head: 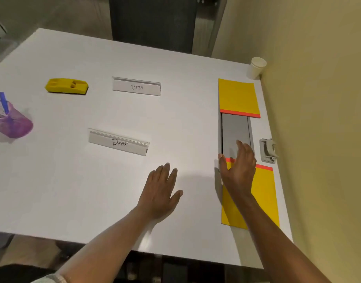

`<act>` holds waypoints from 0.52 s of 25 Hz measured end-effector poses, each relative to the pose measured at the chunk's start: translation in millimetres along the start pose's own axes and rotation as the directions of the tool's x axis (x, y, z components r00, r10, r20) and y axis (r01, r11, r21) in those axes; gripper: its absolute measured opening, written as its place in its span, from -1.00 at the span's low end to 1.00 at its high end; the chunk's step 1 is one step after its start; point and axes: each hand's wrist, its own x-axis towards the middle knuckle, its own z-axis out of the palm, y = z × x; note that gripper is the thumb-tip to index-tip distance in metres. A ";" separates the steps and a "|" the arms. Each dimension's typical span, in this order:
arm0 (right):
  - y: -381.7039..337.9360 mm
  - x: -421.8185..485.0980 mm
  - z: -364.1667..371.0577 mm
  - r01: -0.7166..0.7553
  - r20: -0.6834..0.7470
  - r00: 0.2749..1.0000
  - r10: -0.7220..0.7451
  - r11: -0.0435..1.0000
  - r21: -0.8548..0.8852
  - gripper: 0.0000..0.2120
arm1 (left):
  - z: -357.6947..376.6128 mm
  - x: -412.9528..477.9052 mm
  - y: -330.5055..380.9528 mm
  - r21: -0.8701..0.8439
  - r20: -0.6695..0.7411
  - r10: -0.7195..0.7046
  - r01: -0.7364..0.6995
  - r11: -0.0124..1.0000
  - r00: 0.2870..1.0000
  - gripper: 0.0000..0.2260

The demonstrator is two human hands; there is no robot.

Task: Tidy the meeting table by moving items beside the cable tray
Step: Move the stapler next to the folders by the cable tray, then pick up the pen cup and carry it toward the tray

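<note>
A grey cable tray is set into the white table at the right, near the wall. One yellow notepad covers its far end. A second yellow notepad lies over its near end. My right hand rests open on the top edge of this near notepad, fingers spread, thumb at the pad's left edge. Flat on bare table to the left lies my left hand, open and holding nothing. Two clear name holders stand mid-table, one marked "Bear", one marked "Beta".
A yellow plastic holder lies at the far left. A purple mesh pen cup with a blue pen stands at the left edge. A white paper cup is in the far right corner. A grey clip sits by the wall.
</note>
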 end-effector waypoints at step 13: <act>-191.4 -75.7 89.3 0.241 0.232 0.926 -0.298 0.939 0.246 -0.41 | -50.0 -116.1 -199.1 0.142 0.006 -0.419 0.414 0.899 0.908 -0.28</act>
